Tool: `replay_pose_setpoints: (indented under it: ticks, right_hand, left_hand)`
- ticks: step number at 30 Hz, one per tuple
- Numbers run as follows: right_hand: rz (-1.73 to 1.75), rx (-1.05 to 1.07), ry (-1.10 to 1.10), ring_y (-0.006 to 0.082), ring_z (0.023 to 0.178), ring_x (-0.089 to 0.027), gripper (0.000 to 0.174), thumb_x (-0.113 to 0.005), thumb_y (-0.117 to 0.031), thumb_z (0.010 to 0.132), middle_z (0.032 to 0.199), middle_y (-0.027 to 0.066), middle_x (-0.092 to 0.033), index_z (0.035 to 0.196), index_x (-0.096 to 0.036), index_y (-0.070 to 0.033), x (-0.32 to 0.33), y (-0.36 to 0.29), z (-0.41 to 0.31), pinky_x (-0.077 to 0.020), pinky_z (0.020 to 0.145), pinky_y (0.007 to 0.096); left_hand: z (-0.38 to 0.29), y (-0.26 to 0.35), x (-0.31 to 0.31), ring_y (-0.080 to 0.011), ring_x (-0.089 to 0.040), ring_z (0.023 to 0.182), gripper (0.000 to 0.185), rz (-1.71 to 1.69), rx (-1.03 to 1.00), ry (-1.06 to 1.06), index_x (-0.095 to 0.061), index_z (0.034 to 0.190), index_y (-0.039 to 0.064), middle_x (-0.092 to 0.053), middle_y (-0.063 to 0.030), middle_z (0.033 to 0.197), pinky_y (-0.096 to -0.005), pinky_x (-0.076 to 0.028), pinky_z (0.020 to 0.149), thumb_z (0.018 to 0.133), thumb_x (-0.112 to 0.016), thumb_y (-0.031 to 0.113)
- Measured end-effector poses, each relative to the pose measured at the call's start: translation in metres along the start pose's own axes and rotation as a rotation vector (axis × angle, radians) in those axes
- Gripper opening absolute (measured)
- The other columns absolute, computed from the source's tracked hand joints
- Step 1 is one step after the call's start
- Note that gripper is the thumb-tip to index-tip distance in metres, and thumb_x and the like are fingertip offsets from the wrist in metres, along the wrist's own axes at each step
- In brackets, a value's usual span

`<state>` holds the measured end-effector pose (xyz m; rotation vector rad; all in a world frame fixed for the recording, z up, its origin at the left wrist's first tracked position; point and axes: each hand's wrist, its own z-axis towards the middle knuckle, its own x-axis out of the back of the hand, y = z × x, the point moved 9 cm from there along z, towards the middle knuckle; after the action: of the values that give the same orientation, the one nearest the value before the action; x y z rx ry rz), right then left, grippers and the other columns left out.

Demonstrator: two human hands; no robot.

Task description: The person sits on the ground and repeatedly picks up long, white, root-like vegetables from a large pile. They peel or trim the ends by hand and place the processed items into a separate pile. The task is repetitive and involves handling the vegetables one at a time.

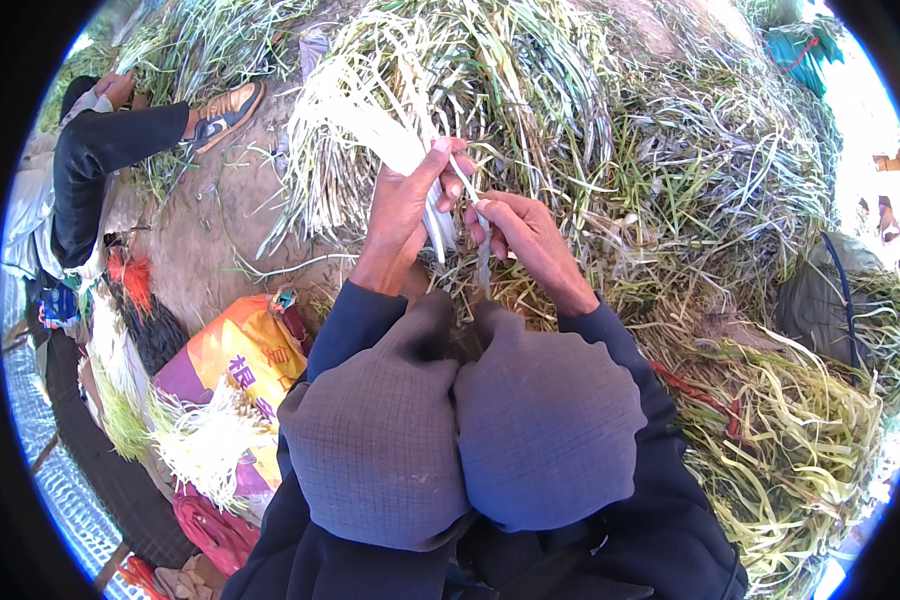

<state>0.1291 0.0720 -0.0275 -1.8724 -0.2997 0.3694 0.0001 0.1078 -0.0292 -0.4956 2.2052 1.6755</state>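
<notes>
My left hand [418, 191] is closed around a bundle of pale, leek-like stalks [371, 129], whose leafy ends fan out to the upper left. The cut or root ends of a few stalks [440, 225] stick out below the palm. Between the thumb and fingers of my right hand [521, 229] is a single pale stalk [461, 174], which runs up to my left fingertips. A thin, translucent strip [484, 259] hangs beneath my right fingers, perhaps a peeled sheath. Both hands are above my knees, in front of a large heap of similar long stalks [525, 97].
At the left sits another person, whose leg [120, 142], shoe [225, 116] and hands [116, 88] show. An orange and purple printed sack [270, 345] lies left of my knees, with a pale stalk bundle [210, 442] on it. Loose yellowish leaves [787, 442] and a grey sack [821, 296] are on the right.
</notes>
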Motion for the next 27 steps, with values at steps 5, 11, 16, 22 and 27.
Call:
replay_pose_setpoints:
  ticks: [5, 11, 16, 22, 27]
  right_hand:
    - [0.033, -0.030, 0.039, 0.0069, 0.059, -0.049, 0.030, -0.049, -0.023, 0.091, 0.074, 0.0015, -0.062, 0.089, -0.068, 0.000, 0.003, 0.006, -0.003, -0.0400, 0.056, 0.0225]
    - [0.023, -0.097, -0.020, 0.0085, 0.063, -0.057, 0.027, -0.053, -0.018, 0.090, 0.076, 0.0042, -0.065, 0.091, -0.069, 0.004, 0.003, 0.024, -0.020, -0.0443, 0.059, 0.0224]
    - [0.095, -0.067, 0.099, 0.0089, 0.065, -0.057, 0.029, -0.054, -0.021, 0.094, 0.086, 0.0069, -0.068, 0.102, -0.067, 0.004, 0.024, 0.047, -0.035, -0.0469, 0.061, 0.0233]
    - [0.113, 0.119, 0.189, 0.0079, 0.069, -0.054, 0.035, -0.058, -0.022, 0.097, 0.110, 0.0086, -0.065, 0.123, -0.056, 0.002, 0.017, -0.009, -0.027, -0.0483, 0.064, 0.0242]
    - [0.066, 0.128, 0.021, 0.0073, 0.071, -0.055, 0.028, -0.057, -0.019, 0.099, 0.088, 0.0015, -0.062, 0.118, -0.060, 0.000, 0.005, -0.012, -0.009, -0.0473, 0.064, 0.0213]
  left_hand:
    - [0.002, -0.003, -0.001, -0.0060, -0.049, 0.058, 0.026, -0.009, -0.015, -0.025, -0.062, 0.108, -0.003, -0.063, -0.0053, 0.081, -0.0188, -0.036, 0.049, 0.097, -0.059, 0.020]
    - [0.006, 0.010, 0.013, -0.0055, -0.049, 0.058, 0.025, -0.107, -0.032, 0.011, -0.060, 0.107, -0.003, -0.062, -0.0051, 0.080, -0.0185, -0.038, 0.050, 0.097, -0.060, 0.020]
    - [0.016, 0.025, 0.020, -0.0069, -0.052, 0.057, 0.029, -0.152, -0.083, -0.019, -0.061, 0.109, -0.005, -0.064, -0.0063, 0.079, -0.0198, -0.039, 0.049, 0.096, -0.061, 0.021]
    - [0.014, 0.025, 0.014, -0.0074, -0.051, 0.059, 0.030, -0.159, -0.053, -0.039, -0.061, 0.110, -0.005, -0.064, -0.0069, 0.081, -0.0201, -0.039, 0.050, 0.096, -0.061, 0.021]
    - [0.017, 0.020, 0.005, -0.0075, -0.052, 0.060, 0.030, -0.168, -0.039, -0.079, -0.060, 0.110, -0.005, -0.063, -0.0068, 0.082, -0.0202, -0.039, 0.050, 0.097, -0.061, 0.022]
